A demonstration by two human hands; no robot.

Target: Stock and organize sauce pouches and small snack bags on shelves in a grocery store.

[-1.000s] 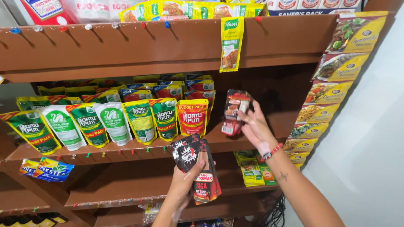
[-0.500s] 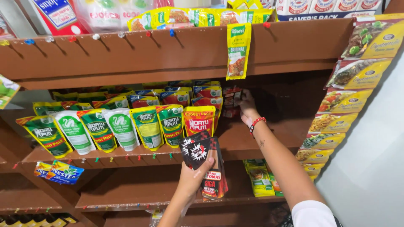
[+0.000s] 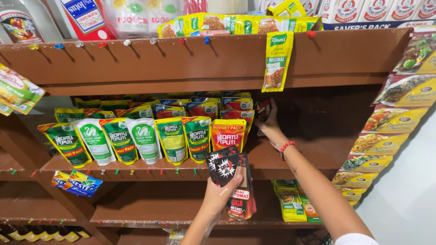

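Best to seat the dark pouch (image 3: 263, 110), gripped by the right hand (image 3: 269, 123), upright just right of the red pouch (image 3: 228, 134), keeping the left hand (image 3: 221, 193) clenched on the spare dark pouches (image 3: 236, 186) below it.

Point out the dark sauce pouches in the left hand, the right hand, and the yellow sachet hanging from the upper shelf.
dark sauce pouches (image 3: 240, 199), head view, lower front of the pouch.
left hand (image 3: 222, 193), head view, back of the hand.
right hand (image 3: 269, 126), head view, back of the hand.
yellow sachet (image 3: 278, 61), head view, middle of its front.
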